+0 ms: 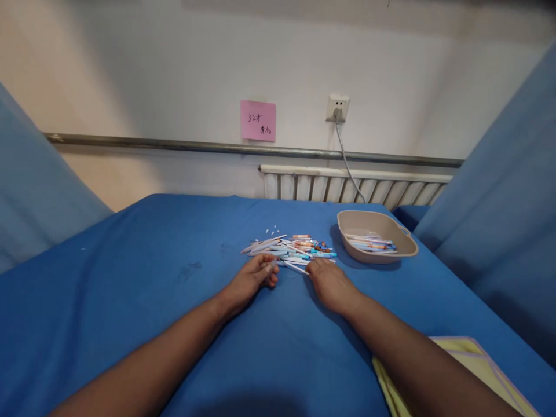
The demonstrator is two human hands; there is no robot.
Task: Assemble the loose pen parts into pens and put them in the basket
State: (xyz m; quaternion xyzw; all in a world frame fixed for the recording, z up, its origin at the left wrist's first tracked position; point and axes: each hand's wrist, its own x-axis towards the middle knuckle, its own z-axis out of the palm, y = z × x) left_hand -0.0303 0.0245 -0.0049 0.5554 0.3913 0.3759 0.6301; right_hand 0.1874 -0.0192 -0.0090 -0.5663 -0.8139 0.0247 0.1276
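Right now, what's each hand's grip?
Left hand: closed on a small pale piece.
Right hand: at the pens; cannot tell if it holds any.

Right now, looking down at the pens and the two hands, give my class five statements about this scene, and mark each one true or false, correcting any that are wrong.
1. The beige basin stands to the left of the loose pen pile. False: it stands to the right.
2. The left hand and right hand are both at the near side of the pen pile. True.
3. The wall socket has nothing plugged into it. False: a grey cord is plugged in.
4. The pink note lies on the blue sheet. False: it is up on the wall.
5. The right forearm hides part of the yellow cloth. True.
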